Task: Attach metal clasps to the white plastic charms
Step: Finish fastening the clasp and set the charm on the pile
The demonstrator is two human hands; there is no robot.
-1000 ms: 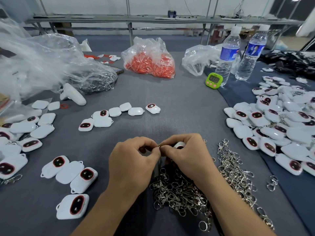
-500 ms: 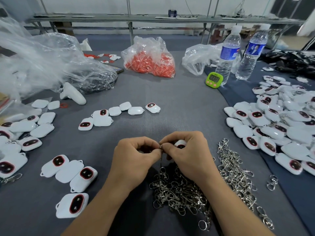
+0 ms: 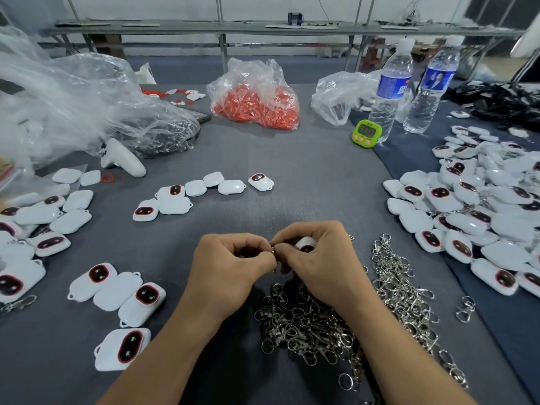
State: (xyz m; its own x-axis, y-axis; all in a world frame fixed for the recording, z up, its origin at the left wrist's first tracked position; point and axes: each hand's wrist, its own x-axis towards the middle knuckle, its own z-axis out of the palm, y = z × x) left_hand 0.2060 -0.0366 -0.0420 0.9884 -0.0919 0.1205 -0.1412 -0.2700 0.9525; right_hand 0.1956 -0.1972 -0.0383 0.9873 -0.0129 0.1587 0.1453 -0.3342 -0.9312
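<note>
Fingertips (image 3: 267, 256) meeting, left hand (image 3: 230, 266) pinching metal ring (image 3: 273, 249), right hand (image 3: 320, 266) gripping white charm (image 3: 306, 243)

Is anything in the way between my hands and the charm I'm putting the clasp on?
Nothing visible is. The right hand grips the white charm, and the left hand pinches a small metal ring right beside it. The pile of metal clasps lies under the hands, not between them.
</note>
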